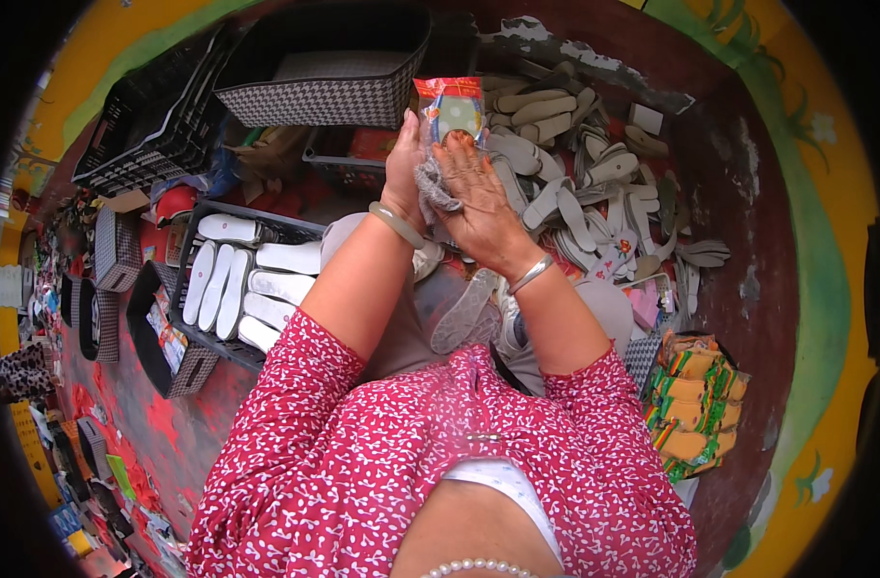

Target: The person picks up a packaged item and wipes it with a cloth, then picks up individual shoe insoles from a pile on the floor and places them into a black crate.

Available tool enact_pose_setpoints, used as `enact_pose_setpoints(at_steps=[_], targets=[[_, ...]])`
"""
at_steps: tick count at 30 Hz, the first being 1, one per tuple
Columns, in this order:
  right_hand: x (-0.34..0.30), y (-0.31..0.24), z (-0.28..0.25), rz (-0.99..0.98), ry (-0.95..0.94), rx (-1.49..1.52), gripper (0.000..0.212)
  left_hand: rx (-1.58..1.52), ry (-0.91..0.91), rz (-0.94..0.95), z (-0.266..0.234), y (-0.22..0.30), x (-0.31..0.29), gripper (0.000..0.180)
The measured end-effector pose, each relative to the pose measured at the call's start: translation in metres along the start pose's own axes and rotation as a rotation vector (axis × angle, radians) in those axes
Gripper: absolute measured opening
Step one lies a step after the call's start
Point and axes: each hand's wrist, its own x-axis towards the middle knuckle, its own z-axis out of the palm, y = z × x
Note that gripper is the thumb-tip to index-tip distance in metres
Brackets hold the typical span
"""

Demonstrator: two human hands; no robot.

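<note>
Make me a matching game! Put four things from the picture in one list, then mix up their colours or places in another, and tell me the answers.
Things:
1. packet
2. cloth
3. bead necklace
4. silver bracelet

Colours or places:
A. on the right wrist
B. red along its top edge
C. at the picture's bottom edge
D. grey, between the left hand and the right hand

Right pairs: 1-B, 2-D, 3-C, 4-A

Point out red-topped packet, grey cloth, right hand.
Red-topped packet (458, 110), head view: middle of its front.
Grey cloth (434, 186), head view: its visible middle.
Right hand (479, 205), head view: its back.
</note>
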Motion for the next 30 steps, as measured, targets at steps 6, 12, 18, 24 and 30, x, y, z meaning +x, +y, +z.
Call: enact_pose_setpoints(at_steps=[6, 12, 18, 24, 30], targets=[[0.021, 0.03, -0.013, 0.171, 0.336, -0.185, 0.063, -0.001, 0.007, -0.135, 0.029, -0.032, -0.014, 0.063], [0.01, 0.029, 0.0, 0.135, 0.174, 0.039, 0.065, 0.0, 0.032, -0.041, 0.015, -0.021, -0.004, 0.066], [0.016, 0.007, -0.004, 0.133, 0.21, -0.128, 0.064, -0.099, 0.06, -0.124, 0.024, -0.017, -0.01, 0.063], [0.032, 0.069, -0.032, 0.475, 0.405, 0.008, 0.051, 0.148, -0.153, -0.368, 0.033, -0.039, -0.023, 0.051], [0.02, 0.106, -0.04, 0.934, 0.649, 1.078, 0.044, 0.193, 0.022, -0.155, 0.023, -0.029, -0.014, 0.055]])
